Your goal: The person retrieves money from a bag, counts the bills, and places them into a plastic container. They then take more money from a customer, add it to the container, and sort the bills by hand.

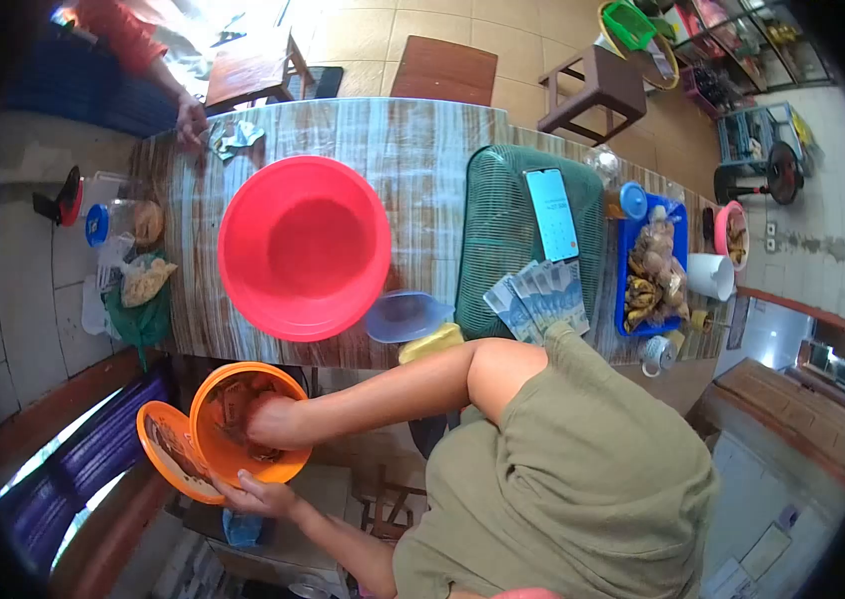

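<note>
Head view: looks down past an olive shirt at both arms, which reach to a low spot beside the table (422, 150).
Right hand (273, 419): sunk into the orange bowl (233, 454) with its fingers buried in the brownish contents; I cannot tell whether they are open or closed on anything.
Left hand (261, 494): under the bowl's near edge, fingers curled tight on the rim and holding it.
Bowl position: below the table edge, well under the red basin (303, 245), mouth tilted toward the person.
Orange lid (165, 454): off, leaning against the bowl's far side and touching it.
Tabletop: red basin is empty; a clear small bowl (403, 314) sits just beside it; banknotes (542, 299) are fanned on a green mat (497, 240) below a phone (552, 212).
Other person: a hand (190, 115) rests at the table's far corner, well apart.
Step (judged): working through or taking from the bowl's contents, mid-reach.
Next move calls for (judged): a firm left-hand hold on the rim while the right hand comes up, and clearance under the table edge.
</note>
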`<state>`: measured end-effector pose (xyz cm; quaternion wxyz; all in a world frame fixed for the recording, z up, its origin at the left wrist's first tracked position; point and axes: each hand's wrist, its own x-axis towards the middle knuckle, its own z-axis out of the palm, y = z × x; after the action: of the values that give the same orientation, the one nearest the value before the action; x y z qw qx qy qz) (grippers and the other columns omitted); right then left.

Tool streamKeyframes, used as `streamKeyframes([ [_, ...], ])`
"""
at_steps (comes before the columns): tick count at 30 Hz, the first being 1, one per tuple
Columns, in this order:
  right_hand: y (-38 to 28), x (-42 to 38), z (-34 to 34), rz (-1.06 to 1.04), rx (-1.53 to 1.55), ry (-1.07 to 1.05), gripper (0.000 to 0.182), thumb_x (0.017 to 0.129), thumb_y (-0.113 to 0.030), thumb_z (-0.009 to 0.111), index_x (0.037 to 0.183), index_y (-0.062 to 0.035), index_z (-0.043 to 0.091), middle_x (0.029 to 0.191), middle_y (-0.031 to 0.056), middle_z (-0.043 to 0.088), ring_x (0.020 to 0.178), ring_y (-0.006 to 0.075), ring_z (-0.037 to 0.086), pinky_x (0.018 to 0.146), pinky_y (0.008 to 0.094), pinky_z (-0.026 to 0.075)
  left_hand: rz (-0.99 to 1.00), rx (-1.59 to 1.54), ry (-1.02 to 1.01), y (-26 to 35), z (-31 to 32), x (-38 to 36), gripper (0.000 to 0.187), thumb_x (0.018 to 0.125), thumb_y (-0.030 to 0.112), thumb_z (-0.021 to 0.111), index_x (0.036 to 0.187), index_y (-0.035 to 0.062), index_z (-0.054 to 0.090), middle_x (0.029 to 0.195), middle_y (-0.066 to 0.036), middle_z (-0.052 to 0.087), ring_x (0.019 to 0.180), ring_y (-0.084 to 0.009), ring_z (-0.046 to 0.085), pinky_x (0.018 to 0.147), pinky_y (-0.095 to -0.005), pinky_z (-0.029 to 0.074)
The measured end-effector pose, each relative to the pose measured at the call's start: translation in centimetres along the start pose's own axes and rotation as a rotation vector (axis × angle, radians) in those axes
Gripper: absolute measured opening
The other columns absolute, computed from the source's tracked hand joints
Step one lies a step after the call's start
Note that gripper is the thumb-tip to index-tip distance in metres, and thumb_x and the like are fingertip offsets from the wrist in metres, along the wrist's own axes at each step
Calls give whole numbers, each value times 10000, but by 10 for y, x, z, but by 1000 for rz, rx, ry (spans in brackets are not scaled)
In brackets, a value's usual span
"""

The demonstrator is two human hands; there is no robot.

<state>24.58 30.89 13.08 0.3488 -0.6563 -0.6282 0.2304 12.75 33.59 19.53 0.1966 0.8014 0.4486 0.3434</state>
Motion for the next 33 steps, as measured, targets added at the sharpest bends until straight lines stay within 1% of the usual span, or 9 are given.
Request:
streamKeyframes([
  [6,-23,-24,-26,30,-27,151,140,654,-209,631,705,-99,699,734,110,666,700,286,653,600,383,521,5,6,-11,22,-16,-14,489,824,154,451,1245,-93,470,1218,-280,488,1079,-362,531,919,-393,445],
  [11,-39,-34,-34,353,312,-12,208,681,-201,624,821,-70,702,867,121,674,798,269,660,660,377,528,64,-39,-55,28,-28,-30,487,817,158,448,1246,-68,482,1208,-285,491,1079,-380,512,948,-418,408],
  [15,-52,-58,-32,244,155,-34,232,683,-219,626,848,-74,699,880,114,675,816,268,656,679,380,527,61,19,-115,43,-45,-42,486,816,161,449,1245,-63,484,1214,-283,489,1089,-385,499,959,-423,387],
  [17,-52,-70,-26,4,-94,9,251,680,-235,633,862,-75,696,882,109,677,814,273,655,686,389,526,91,112,-124,43,-52,-48,484,813,153,449,1243,-67,481,1220,-282,486,1116,-391,477,991,-424,348],
  [21,-59,-71,16,66,-81,210,252,680,-240,635,867,-82,697,908,103,674,833,268,649,702,398,518,69,46,-114,43,-65,-62,484,812,145,441,1245,-70,477,1247,-283,469,1148,-394,452,1019,-422,316],
  [23,-58,-60,39,121,-7,166,241,679,-231,633,865,-95,703,942,110,665,867,260,642,714,408,510,74,77,-138,32,-73,-68,480,816,139,438,1244,-73,476,1276,-290,443,1164,-397,442,1021,-424,315],
  [27,-93,-104,-16,139,6,-11,245,675,-238,636,869,-108,707,967,117,659,892,254,634,711,419,505,101,79,-138,28,-87,-80,484,818,143,439,1247,-78,472,1297,-298,421,1177,-400,434,1022,-427,314],
  [29,-94,-101,-3,189,-41,-117,333,761,-299,593,1025,-113,673,1101,78,645,984,230,619,834,382,490,75,81,-157,36,-92,-86,495,813,147,445,1253,-80,470,1298,-304,417,1185,-404,427,1022,-432,314],
  [33,-102,-112,-19,220,17,-151,346,758,-316,590,1040,-133,673,1112,69,641,994,217,616,836,391,492,21,69,-189,40,-95,-91,503,810,148,444,1256,-84,466,1310,-305,408,1206,-406,407,1040,-438,286],
])
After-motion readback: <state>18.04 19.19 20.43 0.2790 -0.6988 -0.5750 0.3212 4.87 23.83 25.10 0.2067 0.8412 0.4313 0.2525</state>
